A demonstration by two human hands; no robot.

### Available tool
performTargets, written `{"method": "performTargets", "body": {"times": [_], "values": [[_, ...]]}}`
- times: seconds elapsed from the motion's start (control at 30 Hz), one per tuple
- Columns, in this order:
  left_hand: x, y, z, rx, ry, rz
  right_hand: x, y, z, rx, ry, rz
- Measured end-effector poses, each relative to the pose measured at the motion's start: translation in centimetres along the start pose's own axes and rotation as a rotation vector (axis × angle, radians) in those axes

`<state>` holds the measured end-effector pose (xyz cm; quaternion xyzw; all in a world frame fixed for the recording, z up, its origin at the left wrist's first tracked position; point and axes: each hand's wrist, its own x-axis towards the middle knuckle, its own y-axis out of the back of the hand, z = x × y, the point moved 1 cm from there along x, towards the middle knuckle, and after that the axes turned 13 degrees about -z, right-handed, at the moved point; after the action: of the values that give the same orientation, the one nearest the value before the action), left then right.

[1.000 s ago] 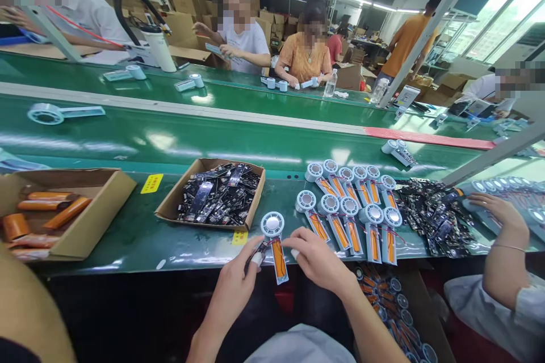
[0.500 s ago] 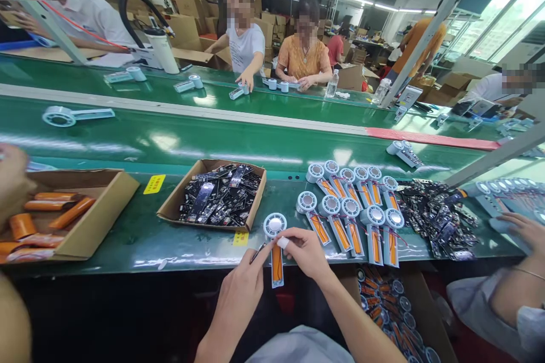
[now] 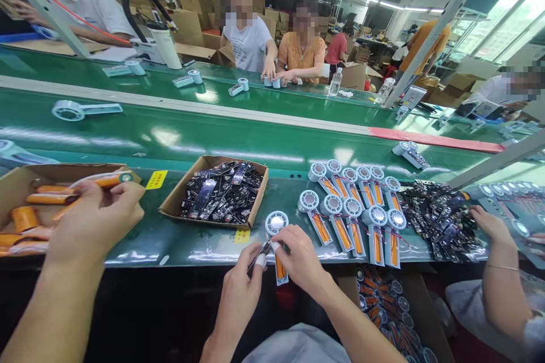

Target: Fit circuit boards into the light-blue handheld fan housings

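Closed in a pinch, my left hand (image 3: 242, 283) holds a small dark circuit board (image 3: 265, 248) at the lower side of a light-blue handheld fan (image 3: 276, 222). My right hand (image 3: 301, 258) has its fingertips pressed together over the fan's neck, at the board's upper end; what they grip is hidden, perhaps a thin wire. The fan lies at the table edge, its round head away from me. An orange battery (image 3: 281, 266) sits in its open handle, partly covered by my right hand.
A box of circuit boards (image 3: 217, 193) stands ahead. Open fans (image 3: 340, 221) in rows and a loose board pile (image 3: 443, 215) lie to the right. At left, a co-worker's hand (image 3: 85, 221) holds an orange battery over a box (image 3: 140, 173). Beyond runs a green conveyor (image 3: 238, 136).
My left hand has tilted the circuit board into view beside the fan's neck. The left co-worker's hand has moved in with a battery; the right co-worker's hand has reached the board pile.
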<state>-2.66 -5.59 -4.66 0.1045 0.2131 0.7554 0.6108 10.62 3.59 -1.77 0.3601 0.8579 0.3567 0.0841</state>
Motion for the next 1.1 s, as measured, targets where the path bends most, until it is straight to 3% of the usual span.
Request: {"method": "performTargets", "body": {"times": [0.1, 0.23, 0.43, 0.53, 0.67, 0.87, 1.1], "values": [[-0.1, -0.4, -0.1, -0.09, 0.007, 0.043, -0.1, -0.1, -0.2, -0.269, 0.005, -0.034], [0.0, -0.8, -0.2, -0.14, 0.01, 0.061, -0.2, 0.0, -0.4, -0.441, 0.011, -0.064], [-0.4, -1.0, 0.3, 0.148, -0.147, 0.157, -0.2, -0.4, -1.0, -0.559, 0.033, -0.088], [-0.6, -1.1, 0.3, 0.217, -0.203, 0.17, -0.2, -0.6, -1.0, -0.528, 0.021, -0.076], [-0.5, -0.9, 0.2, 0.158, -0.167, 0.149, -0.1, 0.0, -0.5, -0.343, 0.06, -0.102], [0.3, 0.3, 0.0, -0.064, -0.104, 0.016, 0.2, 1.1, 0.1, -0.281, 0.059, -0.136], [1.4, 1.6, -0.6, -0.156, -0.105, -0.112, 1.0, 2.5, 0.5, -0.126, 0.121, -0.232]]}}
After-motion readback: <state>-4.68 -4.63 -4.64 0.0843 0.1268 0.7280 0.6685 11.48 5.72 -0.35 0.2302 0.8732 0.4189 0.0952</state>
